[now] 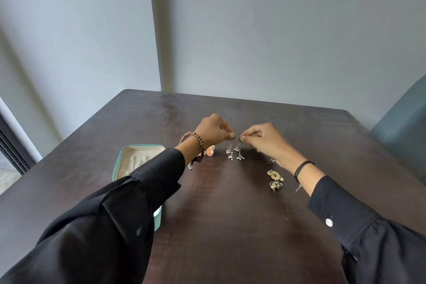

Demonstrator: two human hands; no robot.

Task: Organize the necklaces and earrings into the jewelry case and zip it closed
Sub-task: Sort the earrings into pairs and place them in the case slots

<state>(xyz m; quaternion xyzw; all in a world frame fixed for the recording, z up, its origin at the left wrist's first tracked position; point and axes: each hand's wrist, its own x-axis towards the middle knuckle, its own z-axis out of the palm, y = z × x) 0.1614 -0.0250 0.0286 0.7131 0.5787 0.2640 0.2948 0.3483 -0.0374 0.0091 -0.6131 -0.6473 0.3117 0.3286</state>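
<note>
Over the table (230,214), the left hand (213,130) and right hand (265,139) each pinch one of the pearl earrings (239,153), while the open case (119,161) at left seems to hold chains, with gold earrings (275,180) and an orange piece (209,151) lying loose, so packing looks midway, zip undone.

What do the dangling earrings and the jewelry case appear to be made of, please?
The dangling earrings: apparently silver-toned metal, thin shiny chains ending in small pale, pearl-like beads. The jewelry case: teal shell with a smooth matte look, perhaps faux leather; its cream lining looks like soft fabric.
</note>
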